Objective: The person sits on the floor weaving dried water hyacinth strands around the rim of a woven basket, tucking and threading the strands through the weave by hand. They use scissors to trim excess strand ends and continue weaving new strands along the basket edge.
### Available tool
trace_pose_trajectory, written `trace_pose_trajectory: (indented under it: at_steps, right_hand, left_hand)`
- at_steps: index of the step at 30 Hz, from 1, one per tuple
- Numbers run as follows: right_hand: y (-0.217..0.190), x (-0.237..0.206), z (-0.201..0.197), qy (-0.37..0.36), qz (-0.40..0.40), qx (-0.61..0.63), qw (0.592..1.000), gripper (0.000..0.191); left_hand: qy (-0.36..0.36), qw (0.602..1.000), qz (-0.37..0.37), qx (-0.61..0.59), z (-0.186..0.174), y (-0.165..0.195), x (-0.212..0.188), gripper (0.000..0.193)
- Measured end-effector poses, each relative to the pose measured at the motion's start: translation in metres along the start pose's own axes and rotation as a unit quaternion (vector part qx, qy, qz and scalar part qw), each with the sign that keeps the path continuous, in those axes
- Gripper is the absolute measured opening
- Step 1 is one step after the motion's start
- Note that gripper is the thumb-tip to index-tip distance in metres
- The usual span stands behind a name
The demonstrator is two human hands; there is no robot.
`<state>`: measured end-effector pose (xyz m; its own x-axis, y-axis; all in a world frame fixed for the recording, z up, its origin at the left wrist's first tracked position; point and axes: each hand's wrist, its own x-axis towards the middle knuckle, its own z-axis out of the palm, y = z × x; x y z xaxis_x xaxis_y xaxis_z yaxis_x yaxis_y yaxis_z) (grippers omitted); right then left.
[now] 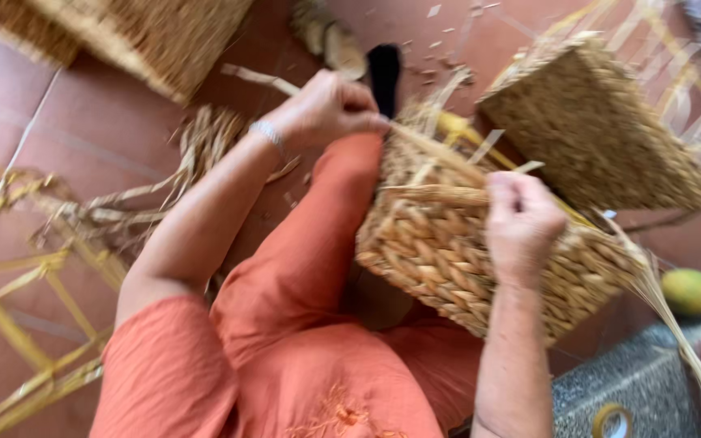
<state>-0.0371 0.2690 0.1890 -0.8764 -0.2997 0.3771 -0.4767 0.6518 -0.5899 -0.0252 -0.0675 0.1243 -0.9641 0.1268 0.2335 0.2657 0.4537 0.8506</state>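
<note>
A half-woven basket (pixel 456 259) of thick, pale-brown plaited fibre rests on the person's lap, against the orange trouser leg (pixel 302 259), tilted so its open top faces away from the body. A loose weaving strand (pixel 436 154) runs across the basket's unfinished upper edge, stretched between the two hands. The left hand (pixel 326 107) is held above the far end of the knee, its fingers closed in a pinch on one end of that strand; a thin silver bracelet (pixel 266 132) circles the wrist. The right hand (pixel 522 221) sits over the basket's near rim, curled into a fist around the strand and the upright fibres there. Yellow frame rods (pixel 456 126) poke out from the basket's top between the hands. Just beyond the right hand, touching or nearly touching the basket, a finished woven basket (pixel 602 130) lies tipped on the red tile floor (pixel 91 113). Another woven basket (pixel 156 36) stands at the floor's far left corner. Loose fibre scraps (pixel 204 146) and a bare yellow wire frame (pixel 18 284) lie along the floor's left side. At the right edge, a green-yellow mango (pixel 690 290) sits near a grey speckled step (pixel 651 373), which also carries a roll of tape (pixel 612 420).
</note>
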Motion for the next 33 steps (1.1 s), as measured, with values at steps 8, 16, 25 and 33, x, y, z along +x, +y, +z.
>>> trace_pose_trajectory:
  at_steps: [8,16,25,33]
  right_hand:
    - [0.023,0.016,0.029,0.008,-0.027,0.007,1.000,0.006]
    - [0.022,0.022,0.048,-0.005,0.005,-0.067,0.998,0.013]
    - [0.030,0.016,0.044,-0.020,-0.019,-0.031,0.999,0.008]
    - [-0.007,0.006,0.024,-0.005,-0.020,0.004,1.000,0.011]
  left_hand:
    - [0.160,0.923,-0.277,0.214,-0.034,-0.172,-0.101,0.048]
    - [-0.226,0.811,-0.448,0.301,0.053,-0.208,-0.150,0.042]
    - [-0.068,0.859,-0.449,0.236,0.072,-0.219,-0.147,0.037]
    - [0.453,0.778,-0.367,-0.233,-0.032,-0.131,-0.145,0.024]
